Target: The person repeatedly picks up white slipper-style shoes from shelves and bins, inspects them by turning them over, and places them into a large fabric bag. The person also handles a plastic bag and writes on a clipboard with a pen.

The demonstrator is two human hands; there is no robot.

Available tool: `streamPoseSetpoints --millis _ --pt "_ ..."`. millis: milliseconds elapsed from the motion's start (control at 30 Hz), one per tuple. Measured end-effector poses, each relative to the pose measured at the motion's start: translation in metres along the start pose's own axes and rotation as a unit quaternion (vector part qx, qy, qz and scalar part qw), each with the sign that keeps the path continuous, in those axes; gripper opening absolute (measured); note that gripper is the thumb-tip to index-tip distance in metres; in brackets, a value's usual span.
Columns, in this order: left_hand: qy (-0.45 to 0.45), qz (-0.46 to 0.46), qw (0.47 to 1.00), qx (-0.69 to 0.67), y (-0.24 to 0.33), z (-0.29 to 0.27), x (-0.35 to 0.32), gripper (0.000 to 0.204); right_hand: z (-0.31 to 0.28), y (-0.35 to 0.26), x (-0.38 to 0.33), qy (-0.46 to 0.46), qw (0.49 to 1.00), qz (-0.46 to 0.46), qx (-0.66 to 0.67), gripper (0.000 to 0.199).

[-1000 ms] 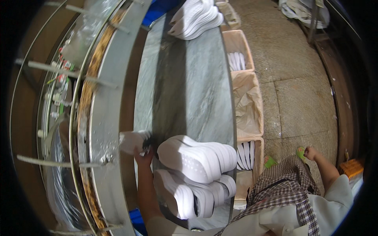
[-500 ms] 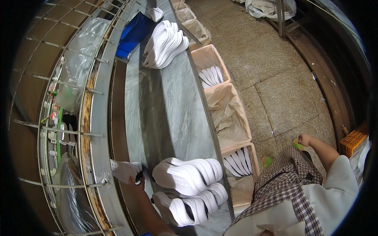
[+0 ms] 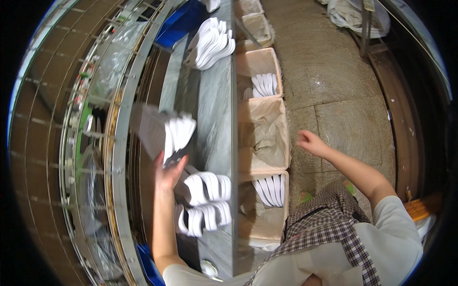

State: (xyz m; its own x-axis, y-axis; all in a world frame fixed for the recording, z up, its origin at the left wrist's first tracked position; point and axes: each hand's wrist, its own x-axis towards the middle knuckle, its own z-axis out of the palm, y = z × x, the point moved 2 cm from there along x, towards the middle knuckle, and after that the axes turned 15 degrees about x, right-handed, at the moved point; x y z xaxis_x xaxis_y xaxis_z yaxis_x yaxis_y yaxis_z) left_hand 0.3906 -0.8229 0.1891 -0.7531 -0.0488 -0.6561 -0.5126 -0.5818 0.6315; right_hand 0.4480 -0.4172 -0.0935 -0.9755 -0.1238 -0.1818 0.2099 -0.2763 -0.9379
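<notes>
At the left edge of the bench, my left hand point(image 3: 168, 176) has its thumb and fingers around the dark end of a white clog point(image 3: 179, 133), blurred by motion. Just nearer to me, two stacked rows of white clogs point(image 3: 205, 188) lie on the grey bench top point(image 3: 214, 119). Out over the floor on the right, my right hand point(image 3: 312, 143) is loosely curled, and nothing shows in it. Its nearest thing is a lined pink bin point(image 3: 287, 138).
Another group of white clogs point(image 3: 210, 45) stands farther along the bench beside a blue bin point(image 3: 179, 24). White sole-shaped pieces point(image 3: 269, 190) lie in a near bin. A metal wire guard point(image 3: 86, 205) runs along the left; an orange crate point(image 3: 420, 209) sits at right.
My left hand has lifted the clog from the bench's left edge and moved away from me. My right hand has swung left and away. The view has shifted.
</notes>
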Motion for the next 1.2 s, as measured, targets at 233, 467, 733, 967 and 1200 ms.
streamPoseSetpoints --millis 233,467,733,967,1200 --pt "-0.114 0.043 0.962 0.244 -0.144 0.120 -0.085 0.061 0.055 -0.140 -0.013 -0.105 0.876 0.266 0.389 0.079" --pt "-0.166 -0.044 0.931 0.322 -0.275 0.134 -0.130 0.066 -0.007 -0.159 -0.098 -0.162 0.780 0.144 0.588 0.046" --pt "-0.177 0.304 0.822 0.448 -0.260 0.194 -0.148 0.070 -0.042 -0.173 -0.174 -0.237 0.805 0.096 0.535 0.047" --pt "-0.213 0.108 0.827 0.509 -0.279 0.197 -0.126 0.065 -0.045 -0.158 -0.216 -0.082 0.788 0.320 0.520 0.059" --pt "-0.257 -0.014 0.847 0.465 -0.300 0.167 -0.096 0.058 -0.047 -0.153 -0.245 -0.047 0.738 0.406 0.537 0.057"
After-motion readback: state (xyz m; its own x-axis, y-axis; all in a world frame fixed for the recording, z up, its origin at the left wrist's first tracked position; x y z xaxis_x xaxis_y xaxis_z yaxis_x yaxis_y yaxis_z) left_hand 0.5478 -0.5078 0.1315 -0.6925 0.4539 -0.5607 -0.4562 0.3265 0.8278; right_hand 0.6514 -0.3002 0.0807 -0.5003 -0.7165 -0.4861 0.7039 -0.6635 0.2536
